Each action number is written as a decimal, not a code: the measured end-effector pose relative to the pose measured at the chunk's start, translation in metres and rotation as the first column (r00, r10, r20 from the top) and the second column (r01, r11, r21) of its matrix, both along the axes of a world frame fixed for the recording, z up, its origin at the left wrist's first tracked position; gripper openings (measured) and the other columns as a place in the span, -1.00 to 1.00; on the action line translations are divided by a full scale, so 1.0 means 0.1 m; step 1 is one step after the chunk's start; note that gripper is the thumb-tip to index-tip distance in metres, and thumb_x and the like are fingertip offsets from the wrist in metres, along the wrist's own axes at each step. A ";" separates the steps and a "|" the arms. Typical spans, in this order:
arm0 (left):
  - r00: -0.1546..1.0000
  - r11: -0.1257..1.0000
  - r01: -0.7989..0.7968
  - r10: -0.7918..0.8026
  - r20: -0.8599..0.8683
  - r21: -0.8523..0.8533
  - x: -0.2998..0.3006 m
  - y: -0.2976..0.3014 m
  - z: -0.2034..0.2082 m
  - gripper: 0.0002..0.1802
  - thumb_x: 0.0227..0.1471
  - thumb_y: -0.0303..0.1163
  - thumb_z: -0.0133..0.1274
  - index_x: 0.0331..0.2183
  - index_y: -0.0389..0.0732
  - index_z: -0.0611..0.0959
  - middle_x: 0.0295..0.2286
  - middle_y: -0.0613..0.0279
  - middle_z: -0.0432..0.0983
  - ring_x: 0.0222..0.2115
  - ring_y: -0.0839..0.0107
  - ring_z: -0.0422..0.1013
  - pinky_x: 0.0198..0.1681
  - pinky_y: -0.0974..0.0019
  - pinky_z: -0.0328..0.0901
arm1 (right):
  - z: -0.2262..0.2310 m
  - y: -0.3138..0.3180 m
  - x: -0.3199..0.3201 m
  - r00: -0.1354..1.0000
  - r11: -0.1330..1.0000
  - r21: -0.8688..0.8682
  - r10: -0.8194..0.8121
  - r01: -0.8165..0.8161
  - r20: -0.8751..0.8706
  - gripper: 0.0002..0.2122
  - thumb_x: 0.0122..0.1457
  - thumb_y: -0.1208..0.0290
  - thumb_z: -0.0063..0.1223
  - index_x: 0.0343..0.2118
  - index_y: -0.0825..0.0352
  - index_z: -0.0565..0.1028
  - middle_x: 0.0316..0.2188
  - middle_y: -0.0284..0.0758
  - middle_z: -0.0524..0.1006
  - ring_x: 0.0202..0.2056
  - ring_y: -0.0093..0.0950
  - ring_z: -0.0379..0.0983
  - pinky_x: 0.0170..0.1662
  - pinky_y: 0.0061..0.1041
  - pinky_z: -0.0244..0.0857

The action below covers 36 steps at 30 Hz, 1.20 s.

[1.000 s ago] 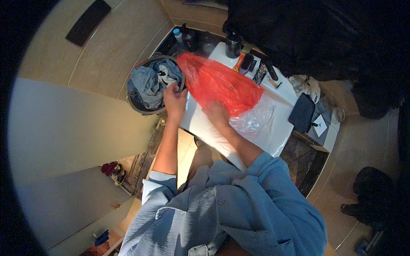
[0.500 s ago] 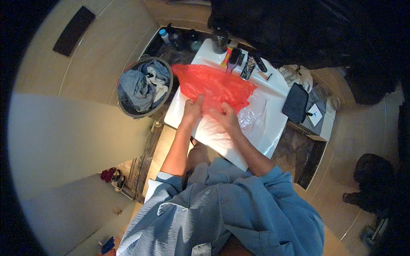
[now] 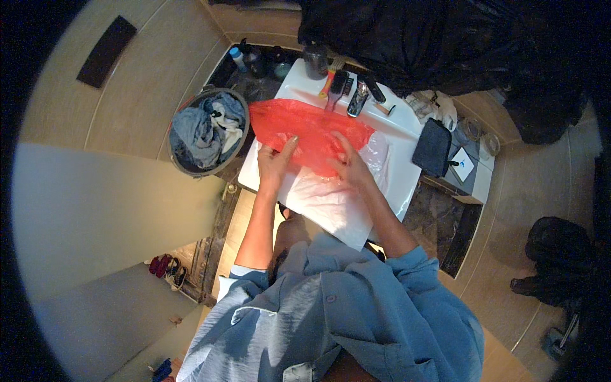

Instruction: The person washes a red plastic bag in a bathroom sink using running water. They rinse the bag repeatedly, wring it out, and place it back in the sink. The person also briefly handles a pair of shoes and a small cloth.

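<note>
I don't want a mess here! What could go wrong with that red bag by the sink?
The red bag lies thin and crumpled under the left hand and right hand, so it might tear or slide. Its far edge sits close to the brushes at the sink's back, so a push could knock those over.

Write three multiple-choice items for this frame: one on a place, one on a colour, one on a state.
1. Where is the laundry basket?
A. On the person's left, beside the white counter
B. On the counter
C. Behind the person

2. What colour is the plastic bag under the hands?
A. Blue
B. Red
C. Black

3. How do the hands lie on the bag?
A. Both lifted clear
B. Only one touches
C. Both press on it

Answers:
1 A, it stands left of the counter.
2 B, the bag is red.
3 C, the left hand and right hand both rest on it, fingers spread.
</note>
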<state>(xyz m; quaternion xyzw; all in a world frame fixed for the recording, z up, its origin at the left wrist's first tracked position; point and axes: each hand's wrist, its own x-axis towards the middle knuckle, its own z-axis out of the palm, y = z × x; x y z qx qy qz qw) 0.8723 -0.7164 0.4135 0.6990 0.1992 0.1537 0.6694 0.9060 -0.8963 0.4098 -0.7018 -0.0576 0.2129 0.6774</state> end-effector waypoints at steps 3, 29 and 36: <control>0.997 0.998 0.062 -0.061 0.052 -0.003 -0.04 -0.09 0.12 -0.86 -0.05 -0.38 0.13 -0.44 -0.26 0.61 -0.52 0.37 0.50 -0.54 0.63 0.33 -0.48 0.51 0.21 | -0.42 -0.08 0.00 0.965 0.985 -0.056 0.173 -0.166 0.198 -0.58 0.05 0.43 0.08 0.02 0.21 0.33 -0.48 -0.43 0.44 -0.55 -0.71 0.31 -0.54 -0.71 0.22; 0.944 0.941 0.306 -0.319 -0.086 -0.144 0.00 -0.02 -0.29 -0.55 -0.07 -0.47 0.11 -0.09 -0.26 0.40 -0.24 0.19 0.46 -0.26 0.45 0.40 -0.22 0.34 0.34 | 0.04 -0.29 0.47 0.960 0.909 0.314 -0.278 0.273 -0.029 -0.85 0.07 0.56 0.00 -0.30 0.25 0.34 -0.33 -0.42 0.38 -0.42 -0.62 0.37 -0.43 -0.64 0.38; 0.912 0.954 0.071 -0.180 -0.368 -0.293 0.16 -0.06 -0.07 -0.66 0.09 -0.36 -0.07 -0.08 -0.24 0.38 -0.19 0.04 0.44 -0.29 0.22 0.47 -0.38 0.19 0.46 | -0.05 -0.25 0.39 0.841 0.916 -0.042 -0.348 0.400 0.415 -0.65 0.04 0.42 0.08 -0.11 0.24 0.28 -0.37 -0.33 0.37 -0.47 -0.54 0.33 -0.35 -0.56 0.32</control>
